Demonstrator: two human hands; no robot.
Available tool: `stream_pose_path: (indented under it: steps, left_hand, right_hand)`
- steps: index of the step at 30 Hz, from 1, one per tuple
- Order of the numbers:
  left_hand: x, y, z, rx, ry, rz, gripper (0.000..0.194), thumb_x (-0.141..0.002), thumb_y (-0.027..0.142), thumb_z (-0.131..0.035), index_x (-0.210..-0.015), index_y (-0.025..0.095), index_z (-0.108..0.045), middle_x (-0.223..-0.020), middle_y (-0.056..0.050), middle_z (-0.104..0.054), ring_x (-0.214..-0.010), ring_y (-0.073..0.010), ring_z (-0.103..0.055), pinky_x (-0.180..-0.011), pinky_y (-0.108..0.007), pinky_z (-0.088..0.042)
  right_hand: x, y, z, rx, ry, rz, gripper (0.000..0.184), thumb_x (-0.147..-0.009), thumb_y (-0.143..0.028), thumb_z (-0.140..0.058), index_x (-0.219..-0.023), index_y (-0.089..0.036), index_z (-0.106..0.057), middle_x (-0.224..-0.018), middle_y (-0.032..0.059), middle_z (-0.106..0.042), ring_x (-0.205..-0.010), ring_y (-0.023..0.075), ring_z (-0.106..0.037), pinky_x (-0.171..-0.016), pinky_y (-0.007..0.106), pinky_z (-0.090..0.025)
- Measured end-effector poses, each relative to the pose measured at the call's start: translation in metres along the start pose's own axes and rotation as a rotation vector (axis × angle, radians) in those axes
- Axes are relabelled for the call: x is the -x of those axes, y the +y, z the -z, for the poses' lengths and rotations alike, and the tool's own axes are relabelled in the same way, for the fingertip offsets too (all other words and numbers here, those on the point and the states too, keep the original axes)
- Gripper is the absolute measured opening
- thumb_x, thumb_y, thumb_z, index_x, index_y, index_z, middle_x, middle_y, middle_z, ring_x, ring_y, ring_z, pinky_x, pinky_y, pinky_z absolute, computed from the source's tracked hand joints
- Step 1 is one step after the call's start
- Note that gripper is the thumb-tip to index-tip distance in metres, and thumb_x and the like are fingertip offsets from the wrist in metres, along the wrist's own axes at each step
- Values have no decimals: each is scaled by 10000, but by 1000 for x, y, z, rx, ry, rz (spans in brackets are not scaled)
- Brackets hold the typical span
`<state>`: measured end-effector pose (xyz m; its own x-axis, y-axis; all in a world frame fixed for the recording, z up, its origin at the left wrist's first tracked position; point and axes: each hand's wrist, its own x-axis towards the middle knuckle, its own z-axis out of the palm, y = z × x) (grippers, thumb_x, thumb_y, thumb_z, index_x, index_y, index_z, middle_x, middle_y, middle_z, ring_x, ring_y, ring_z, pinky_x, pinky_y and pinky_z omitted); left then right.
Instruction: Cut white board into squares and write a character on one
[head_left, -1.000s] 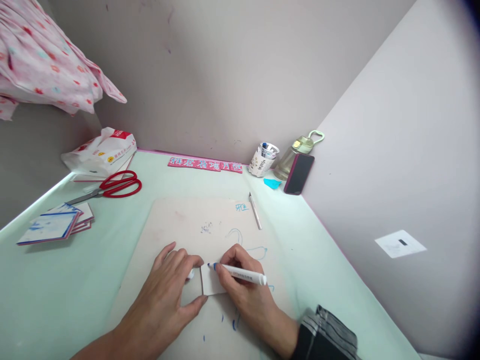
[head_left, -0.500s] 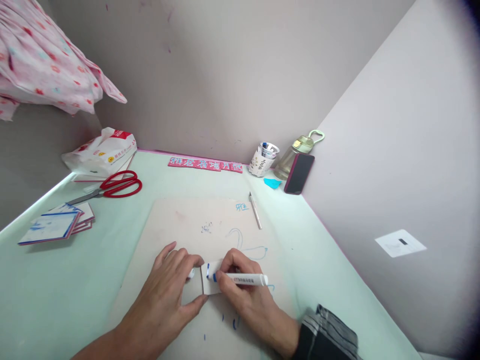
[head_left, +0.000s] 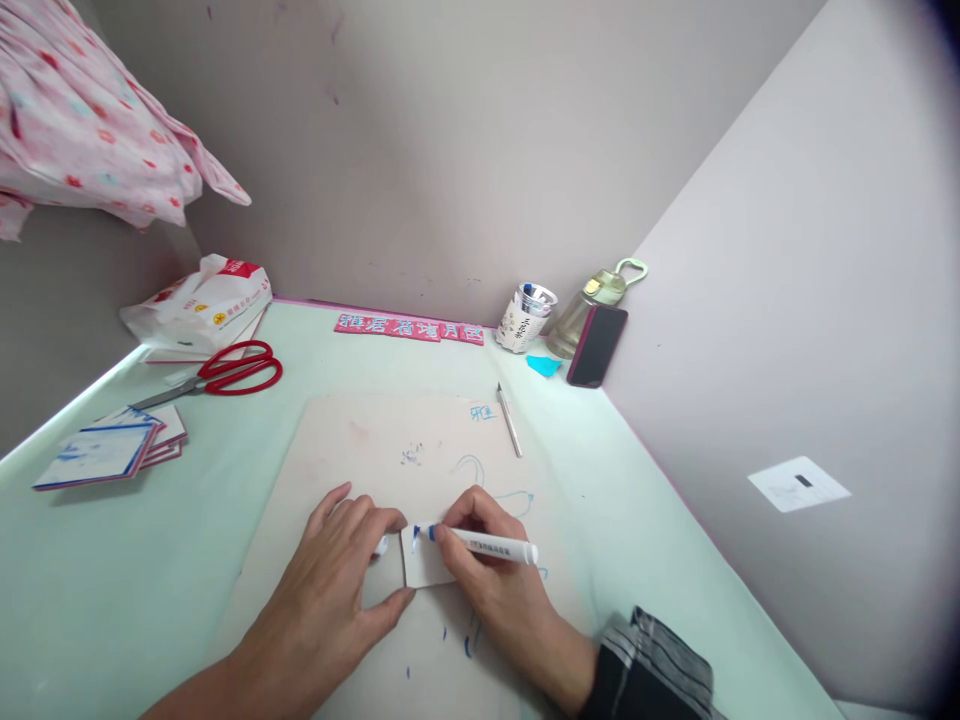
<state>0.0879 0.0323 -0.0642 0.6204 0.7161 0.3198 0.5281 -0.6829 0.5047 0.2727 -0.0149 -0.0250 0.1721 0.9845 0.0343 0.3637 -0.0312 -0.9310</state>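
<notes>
My right hand (head_left: 491,580) is closed around a white marker (head_left: 487,546) with a blue tip, and the tip rests on a small white card (head_left: 424,565). A short blue mark shows near the card's left edge. My left hand (head_left: 337,580) lies with its fingertips pressed on the card's left side and something small and white under its fingers. Both hands and the card rest on a beige board (head_left: 390,450) that bears blue scribbles.
A craft knife (head_left: 510,421) lies at the board's far right. Red scissors (head_left: 229,370), a stack of blue-edged cards (head_left: 105,450) and a plastic bag (head_left: 199,305) sit at the left. A cup of pens (head_left: 527,318), a bottle (head_left: 581,310) and a phone (head_left: 596,346) stand in the far corner.
The marker tip went down the card's left side and came back up, leaving a blue mark there. My left hand has stayed put.
</notes>
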Motion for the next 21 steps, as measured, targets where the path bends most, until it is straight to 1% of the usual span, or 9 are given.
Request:
stream_pose_path:
  steps: [5, 10, 15, 18, 21]
  left_hand:
    - [-1, 0, -1, -16, 7, -9, 378, -790, 232, -668, -1096, 276, -451, -921, 22, -582, -921, -254, -651, -1103, -619, -337]
    - [0, 0, -2, -17, 11, -16, 388, -789, 226, -675, -1095, 272, -441, -932, 15, -585, -905, -254, -647, -1087, -619, -347]
    - [1, 0, -2, -18, 20, -29, 413, -785, 230, -706, -1099, 263, -440, -910, 31, -566, -847, -212, -633, -1116, -598, -320]
    - [1, 0, -1, -12, 22, -20, 395, -786, 238, -700, -1086, 265, -446, -903, 34, -563, -832, -211, -630, -1108, -606, -326]
    - [0, 0, -1, -7, -2, -8, 373, -785, 244, -685, -1077, 268, -454, -906, 32, -567, -841, -221, -639, -1103, -615, -330]
  right_hand:
    - [1, 0, 0, 43, -13, 26, 147, -841, -243, -578, -717, -209, -507, -663, -35, -506, -597, 120, -419, -546, 255, -320]
    - [3, -2, 1, 62, -49, 70, 158, -845, -206, -552, -708, -214, -474, -663, -37, -489, -622, 126, -426, -577, 261, -326]
    - [5, -3, 3, 53, -103, 87, 153, -829, -183, -543, -701, -213, -464, -689, -36, -484, -642, 125, -425, -602, 265, -325]
    - [4, -1, 2, 33, -85, 69, 153, -808, -183, -551, -686, -213, -464, -665, -41, -475, -618, 122, -409, -582, 265, -313]
    - [2, 3, 1, 9, -19, 40, 162, -818, -219, -559, -682, -214, -472, -646, -45, -463, -590, 120, -396, -550, 264, -302]
